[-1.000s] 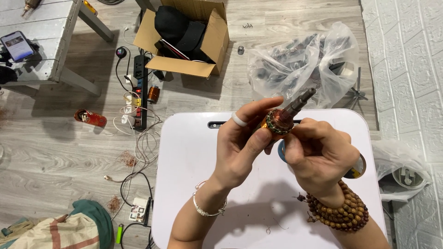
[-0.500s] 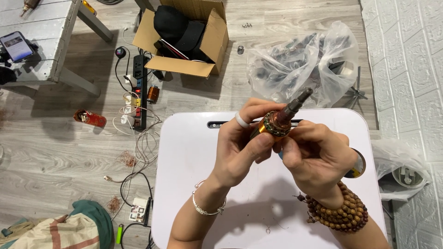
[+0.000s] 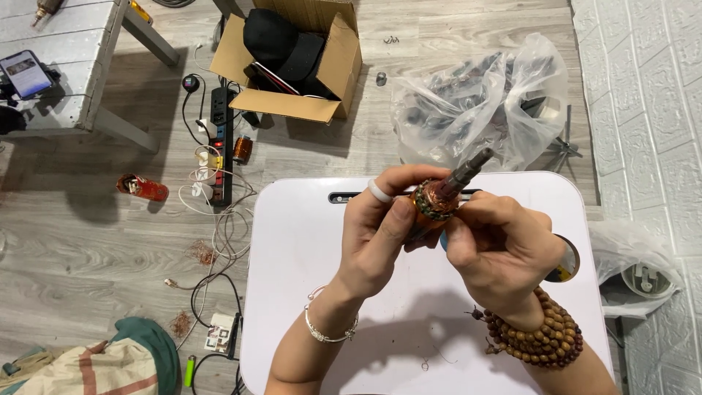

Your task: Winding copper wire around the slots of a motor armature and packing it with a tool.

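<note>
Wood floor all around, white table [image 3: 307,292] in the middle. Above it, both hands pinch a motor rotor [image 3: 439,199]: left hand [image 3: 384,234] has its grip closed on the copper winding, right hand [image 3: 501,252] wraps tight below, steel shaft poking up. Fingers hide the rotor's lower half. Behind, a plastic bag [image 3: 482,102] blurs its contents.

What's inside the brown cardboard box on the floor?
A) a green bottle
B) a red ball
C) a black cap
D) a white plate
C: the open cardboard box beyond the white table holds a black cap, with a thin red-edged thing beside it; no ball, plate or bottle shows inside.
</note>
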